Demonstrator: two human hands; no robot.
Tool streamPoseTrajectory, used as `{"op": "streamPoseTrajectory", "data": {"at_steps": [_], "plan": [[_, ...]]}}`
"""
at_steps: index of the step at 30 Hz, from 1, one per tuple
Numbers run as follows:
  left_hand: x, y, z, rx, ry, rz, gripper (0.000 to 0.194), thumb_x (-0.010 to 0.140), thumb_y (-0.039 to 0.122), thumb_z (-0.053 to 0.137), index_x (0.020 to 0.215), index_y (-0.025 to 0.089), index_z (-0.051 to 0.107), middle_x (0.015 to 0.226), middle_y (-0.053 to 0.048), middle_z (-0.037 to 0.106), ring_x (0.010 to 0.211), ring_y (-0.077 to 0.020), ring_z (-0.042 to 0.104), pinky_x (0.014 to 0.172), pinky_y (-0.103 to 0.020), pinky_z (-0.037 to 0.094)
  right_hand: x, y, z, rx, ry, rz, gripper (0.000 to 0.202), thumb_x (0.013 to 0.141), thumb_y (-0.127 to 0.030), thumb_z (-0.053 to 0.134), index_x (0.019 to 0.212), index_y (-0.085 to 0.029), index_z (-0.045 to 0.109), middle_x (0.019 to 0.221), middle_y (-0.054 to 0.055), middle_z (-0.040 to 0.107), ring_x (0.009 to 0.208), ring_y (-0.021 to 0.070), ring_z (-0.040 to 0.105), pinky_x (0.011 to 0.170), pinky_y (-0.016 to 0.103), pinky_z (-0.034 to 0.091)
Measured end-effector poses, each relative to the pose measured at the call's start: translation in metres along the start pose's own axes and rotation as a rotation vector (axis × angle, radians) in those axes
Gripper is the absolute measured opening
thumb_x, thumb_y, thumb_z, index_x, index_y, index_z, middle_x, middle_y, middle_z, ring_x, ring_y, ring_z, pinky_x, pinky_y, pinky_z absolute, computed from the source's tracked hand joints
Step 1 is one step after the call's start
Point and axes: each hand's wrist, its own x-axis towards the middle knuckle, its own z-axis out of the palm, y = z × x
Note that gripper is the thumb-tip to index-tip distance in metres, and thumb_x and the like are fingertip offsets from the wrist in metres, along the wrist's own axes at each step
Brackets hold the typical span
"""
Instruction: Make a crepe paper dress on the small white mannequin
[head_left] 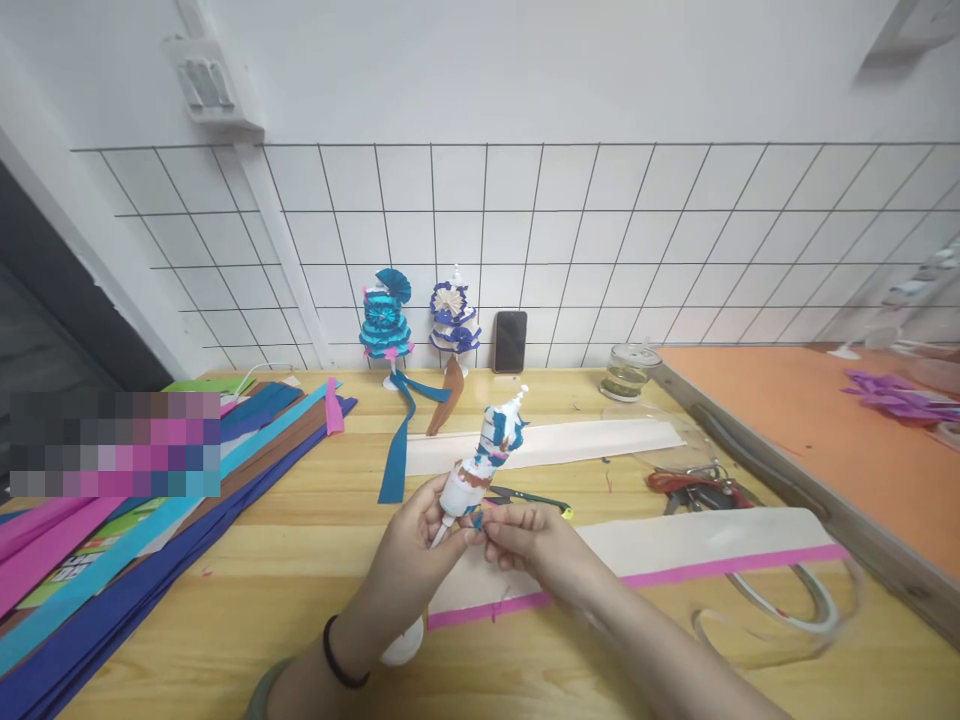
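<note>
Paper-trimmed white tower model (pixel 475 468) held above wooden table (pixel 322 600), mid-view, tilted, tip leaning right. Left hand (pixel 417 548) curled round its stem; right hand (pixel 534 545) pinching small blue paper scrap (pixel 478 518) at model's lower end. Glass jar (pixel 628 372) toward back right, yellowish-green contents in lower part. Table's back edge meets tiled wall (pixel 517 235); ledge at right borders orange surface (pixel 787 410). Wood stretches between left-side paper strips (pixel 259 466) and left forearm. Forearms converge from below, fingers close together.
</note>
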Motion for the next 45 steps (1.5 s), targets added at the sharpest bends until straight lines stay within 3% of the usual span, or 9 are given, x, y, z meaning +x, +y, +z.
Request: {"op": "streamPoseTrajectory", "data": {"at_steps": [3,6,11,15,23,31,36,43,45], "plan": [[0.002,0.004,0.0,-0.06,0.05,-0.036,0.044,0.064,0.016,0.069,0.105,0.016,0.053,0.088,-0.003,0.064,0.076,-0.0119,0.057,0.073,-0.022,0.046,0.001,-0.003,-0.001,0.113,0.066,0.006,0.027,0.057,-0.037,0.078,0.069,-0.013,0.071,0.061,0.001,0.063,0.051,0.0063,0.049,0.051,0.019,0.035],[0.004,0.009,-0.001,-0.107,0.133,-0.099,0.042,0.059,0.019,0.073,0.097,0.015,0.054,0.076,-0.001,0.061,0.064,-0.009,0.053,0.057,-0.017,0.043,0.001,-0.006,-0.004,0.153,0.151,-0.002,0.032,0.055,-0.034,0.079,0.08,-0.015,0.073,0.075,0.004,0.069,0.053,0.0069,0.05,0.051,0.02,0.038],[0.005,0.011,-0.005,-0.167,0.154,-0.184,0.049,0.059,0.028,0.074,0.101,0.015,0.051,0.072,0.003,0.055,0.04,-0.0006,0.034,0.034,-0.015,0.021,0.001,-0.006,-0.005,-0.033,0.246,-0.113,0.035,0.055,-0.036,0.079,0.084,-0.017,0.073,0.076,0.005,0.072,0.057,0.011,0.056,0.061,0.027,0.046],[0.005,0.007,-0.006,-0.188,0.09,-0.199,0.049,0.061,0.03,0.073,0.101,0.016,0.048,0.07,0.005,0.051,0.035,0.0021,0.023,0.031,-0.015,0.015,0.003,-0.001,0.001,-0.054,0.248,-0.181,0.039,0.052,-0.036,0.08,0.085,-0.017,0.069,0.078,0.005,0.071,0.074,0.0167,0.063,0.075,0.032,0.049],[0.004,0.002,-0.004,-0.174,0.02,-0.23,0.051,0.061,0.031,0.074,0.102,0.016,0.047,0.074,0.004,0.053,0.034,0.0025,0.025,0.031,-0.015,0.017,0.002,0.007,0.009,-0.168,0.248,-0.325,0.042,0.064,-0.033,0.073,0.099,-0.018,0.057,0.074,0.002,0.065,0.073,0.0155,0.062,0.071,0.03,0.049],[0.006,0.002,-0.003,-0.144,0.074,-0.234,0.061,0.063,0.042,0.07,0.112,0.018,0.044,0.08,-0.001,0.062,0.028,0.0032,0.023,0.028,-0.015,0.017,0.007,-0.005,-0.012,-0.501,0.27,-0.443,0.028,0.078,-0.037,0.058,0.098,-0.017,0.056,0.084,0.007,0.063,0.079,0.0176,0.061,0.073,0.032,0.049],[0.006,0.005,-0.005,-0.163,0.116,-0.247,0.053,0.064,0.041,0.069,0.107,0.019,0.047,0.093,-0.005,0.065,0.027,0.0037,0.023,0.028,-0.016,0.018,0.033,-0.023,-0.05,-0.761,0.293,-0.453,0.025,0.08,-0.04,0.053,0.09,-0.017,0.055,0.08,0.006,0.065,0.073,0.0169,0.063,0.066,0.029,0.051],[0.008,0.011,-0.008,-0.204,0.177,-0.252,0.049,0.063,0.039,0.068,0.102,0.017,0.048,0.093,-0.008,0.066,0.027,0.0041,0.023,0.029,-0.016,0.015,0.084,-0.083,-0.165,-1.115,0.679,-0.354,0.026,0.082,-0.026,0.053,0.104,-0.012,0.056,0.094,0.014,0.065,0.09,0.0246,0.059,0.081,0.04,0.044],[0.009,0.01,-0.008,-0.204,0.195,-0.263,0.051,0.062,0.04,0.069,0.102,0.017,0.047,0.093,-0.009,0.067,0.026,0.004,0.023,0.029,-0.016,0.015,0.096,-0.09,-0.189,-1.226,0.698,-0.289,0.026,0.085,-0.026,0.052,0.107,-0.012,0.056,0.098,0.013,0.064,0.096,0.0249,0.057,0.084,0.042,0.043]]}}
